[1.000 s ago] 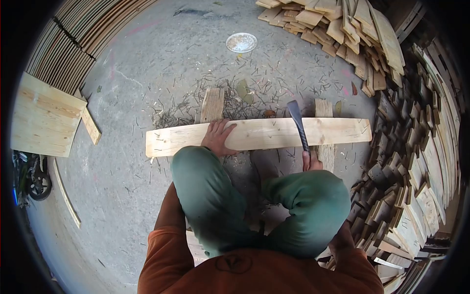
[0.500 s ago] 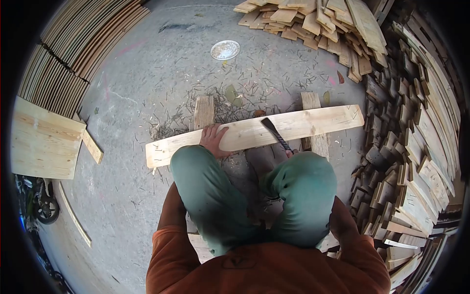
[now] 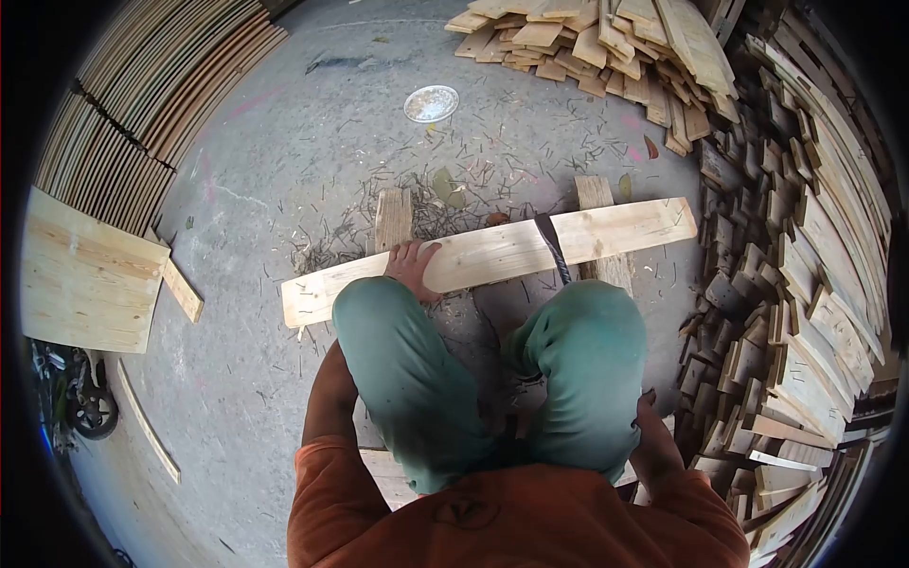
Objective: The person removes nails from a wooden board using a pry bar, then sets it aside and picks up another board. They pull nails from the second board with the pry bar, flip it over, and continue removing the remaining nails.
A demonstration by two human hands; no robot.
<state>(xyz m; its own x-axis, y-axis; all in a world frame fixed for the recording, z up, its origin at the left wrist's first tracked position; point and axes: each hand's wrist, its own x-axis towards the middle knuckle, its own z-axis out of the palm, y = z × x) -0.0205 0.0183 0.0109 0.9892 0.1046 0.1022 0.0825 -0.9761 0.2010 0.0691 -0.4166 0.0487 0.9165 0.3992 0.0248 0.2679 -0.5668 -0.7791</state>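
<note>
A long pale board (image 3: 483, 254) lies across two short wooden blocks, the left block (image 3: 393, 218) and the right block (image 3: 595, 192). My left hand (image 3: 411, 268) rests flat on the board, left of its middle, fingers apart. A dark pry bar (image 3: 552, 244) lies across the board right of the middle, flat end at the far edge; its near end disappears behind my right knee. Beside that knee, away from the bar, is my right hand (image 3: 648, 417). Its fingers are mostly hidden by the leg, so their grip does not show.
Loose nails (image 3: 445, 180) litter the concrete beyond the board. A white round plate-like disc (image 3: 431, 104) lies farther out. Board stacks stand at left (image 3: 161, 104), far right (image 3: 587, 43) and along the right side (image 3: 805, 284). A plywood panel (image 3: 95, 270) leans at left.
My right hand has let go of the pry bar and drawn back beside my right knee. The bar has shifted right and turned steeper on the board. My left hand stays on the board.
</note>
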